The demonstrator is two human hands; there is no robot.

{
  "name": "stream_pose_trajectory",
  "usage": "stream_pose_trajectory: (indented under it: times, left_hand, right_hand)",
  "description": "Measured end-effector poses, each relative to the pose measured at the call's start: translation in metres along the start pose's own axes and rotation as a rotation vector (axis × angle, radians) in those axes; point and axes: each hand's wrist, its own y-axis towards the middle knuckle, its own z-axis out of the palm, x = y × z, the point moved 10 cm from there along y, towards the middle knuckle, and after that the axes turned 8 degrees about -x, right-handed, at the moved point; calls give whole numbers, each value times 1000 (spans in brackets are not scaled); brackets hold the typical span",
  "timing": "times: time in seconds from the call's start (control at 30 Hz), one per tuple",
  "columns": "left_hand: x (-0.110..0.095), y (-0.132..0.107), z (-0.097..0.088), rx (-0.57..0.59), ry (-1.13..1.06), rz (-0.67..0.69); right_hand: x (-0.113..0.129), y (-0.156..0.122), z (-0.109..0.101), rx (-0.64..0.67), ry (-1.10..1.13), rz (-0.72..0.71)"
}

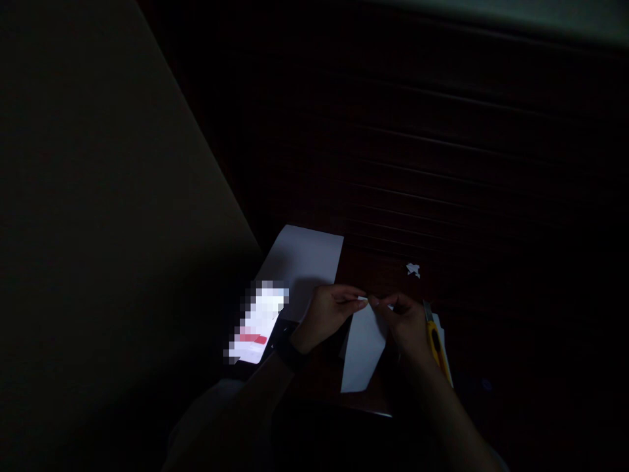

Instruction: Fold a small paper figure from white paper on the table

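Note:
A folded white sheet of paper (364,347) hangs between my hands over a dark wooden tabletop, its lower end pointing toward me. My left hand (328,314) pinches its top edge between thumb and fingers. Close beside it, my right hand (405,321) is closed on the top right of the same paper. The fingertips of both hands nearly meet there. A dark band circles my left wrist. Dim light hides the exact finger contact and the paper's far side.
A larger white sheet (309,262) lies at the back left. Left of my hand glows a phone screen (258,328), partly pixelated. A yellow utility knife (437,347) rests on white paper at the right. Small paper scraps (413,269) lie farther back, before a dark slatted wooden surface (403,164).

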Motion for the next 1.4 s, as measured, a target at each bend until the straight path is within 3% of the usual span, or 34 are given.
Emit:
stream_pose_trajectory:
  times: [0.63,1.2,1.4]
  left_hand:
    - [3,1,0,-5,4,-37]
    - [-1,-1,1,17,32,19]
    - [-1,1,-7,-42,56,7]
  right_hand:
    - [-2,0,-1,17,-7,2]
    - [-5,0,1,14,0,1]
    - [3,2,3,54,114,34]
